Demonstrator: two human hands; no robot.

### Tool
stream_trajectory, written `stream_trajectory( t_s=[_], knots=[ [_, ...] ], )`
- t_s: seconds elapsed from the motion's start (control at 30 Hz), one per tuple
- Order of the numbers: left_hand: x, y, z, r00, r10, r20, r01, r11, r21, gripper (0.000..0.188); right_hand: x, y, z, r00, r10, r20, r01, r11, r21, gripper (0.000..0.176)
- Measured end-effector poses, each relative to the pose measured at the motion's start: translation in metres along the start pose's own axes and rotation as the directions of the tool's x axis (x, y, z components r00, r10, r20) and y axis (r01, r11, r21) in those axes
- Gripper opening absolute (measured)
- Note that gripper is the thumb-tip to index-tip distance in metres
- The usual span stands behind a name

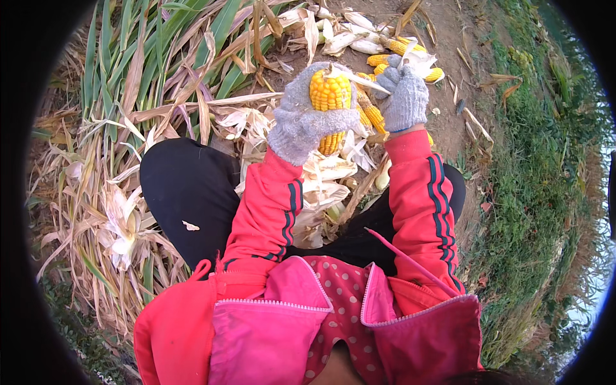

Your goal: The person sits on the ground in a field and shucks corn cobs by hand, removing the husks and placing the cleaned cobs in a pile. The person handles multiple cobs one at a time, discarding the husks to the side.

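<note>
My left hand [303, 115], in a grey knitted glove, is wrapped around a yellow corn cob [331, 91]. The cob stands roughly upright in the grip, its bare kernels showing above and below the fingers. A strip of pale husk [365, 82] runs from the cob's top toward the right. At that strip's far end is my right hand [403, 94], also gloved in grey, with its fingers curled on the strip. Husked cobs [373, 115] lie on the ground between and beyond both hands, partly hidden by the gloves.
Loose pale husks [322, 183] are piled between my bent knees. Cut corn stalks and leaves [159, 72] heap on the left, with unhusked ears [363, 38] at the far side. Bare soil [452, 101] and green grass [529, 183] lie to the right.
</note>
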State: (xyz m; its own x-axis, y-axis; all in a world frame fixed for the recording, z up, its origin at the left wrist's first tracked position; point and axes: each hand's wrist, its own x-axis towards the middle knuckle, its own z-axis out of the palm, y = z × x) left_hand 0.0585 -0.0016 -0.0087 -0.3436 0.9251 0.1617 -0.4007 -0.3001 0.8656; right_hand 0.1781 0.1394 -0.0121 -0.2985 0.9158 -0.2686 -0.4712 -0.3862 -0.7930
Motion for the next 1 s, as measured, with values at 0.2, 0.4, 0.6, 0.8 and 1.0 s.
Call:
stream_trajectory(
  t_s=[0.2, 0.4, 0.6, 0.8, 1.0],
  knots=[
    [0.008, 0.019, -0.031, 0.99, -0.022, -0.143, 0.031, 0.998, 0.062, 0.05, -0.01, -0.006, 0.009, 0.92, 0.18, 0.348, -0.142, 0.981, -0.133, 0.035],
    [0.004, 0.006, -0.042, 0.978, 0.008, -0.209, 0.01, 0.996, 0.084, 0.058, -0.031, -0.025, 0.019, 0.716, 0.412, 0.564, 0.414, 0.4, -0.818, 0.042],
    [0.009, 0.001, -0.051, 0.976, -0.115, -0.183, 0.148, 0.973, 0.179, 0.068, -0.031, -0.008, 0.017, 0.81, 0.068, 0.582, 0.189, 0.91, -0.369, 0.019],
    [0.004, -0.008, -0.031, 0.981, -0.192, -0.006, 0.19, 0.97, 0.151, 0.079, -0.024, 0.014, 0.021, 0.886, 0.052, 0.46, -0.124, 0.984, 0.128, 0.028],
    [0.002, -0.011, -0.03, 0.981, -0.14, 0.136, 0.116, 0.978, 0.175, 0.079, -0.03, 0.014, 0.018, 0.925, 0.108, 0.365, -0.171, 0.975, 0.143, 0.033]
  ],
)
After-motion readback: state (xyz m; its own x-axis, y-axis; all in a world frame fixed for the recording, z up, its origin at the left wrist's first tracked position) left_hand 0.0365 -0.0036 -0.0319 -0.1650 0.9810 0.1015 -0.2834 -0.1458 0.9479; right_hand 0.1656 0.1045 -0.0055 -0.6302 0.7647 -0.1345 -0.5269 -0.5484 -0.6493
